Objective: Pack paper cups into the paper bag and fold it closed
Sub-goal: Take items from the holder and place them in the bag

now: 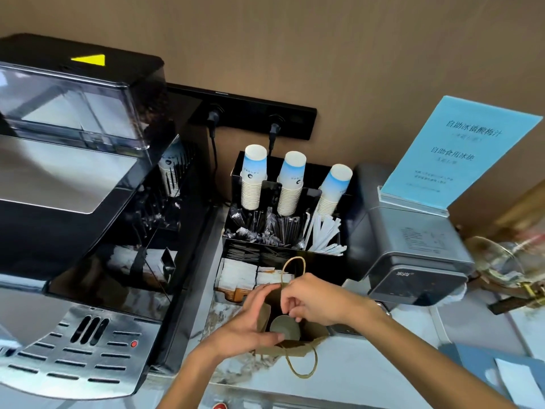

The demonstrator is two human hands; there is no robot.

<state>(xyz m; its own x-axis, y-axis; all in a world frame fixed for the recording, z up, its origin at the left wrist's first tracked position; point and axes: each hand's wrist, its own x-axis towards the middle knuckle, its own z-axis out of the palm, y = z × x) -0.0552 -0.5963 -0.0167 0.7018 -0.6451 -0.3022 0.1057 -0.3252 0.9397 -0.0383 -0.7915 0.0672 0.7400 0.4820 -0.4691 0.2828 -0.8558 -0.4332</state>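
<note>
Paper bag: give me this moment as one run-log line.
stage: packing | paper bag: open, upright on counter | paper cup: inside bag | left hand: holds bag rim | right hand: at bag mouth | fold: not done

Matt brown paper bag (263,315), glossy black plastic organiser (330,262), marbled countertop (354,370)

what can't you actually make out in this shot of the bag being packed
Head view only:
- Inside of the paper bag: one paper cup shows; the left hand, right hand and the bag walls hide any others.
- Glass item at right: motion-blurred, unidentifiable.
- Small print on the blue sign: too small to read.
- Coffee machine: cut off by the left edge.
- Cup stacks: count too fine to tell.
</note>
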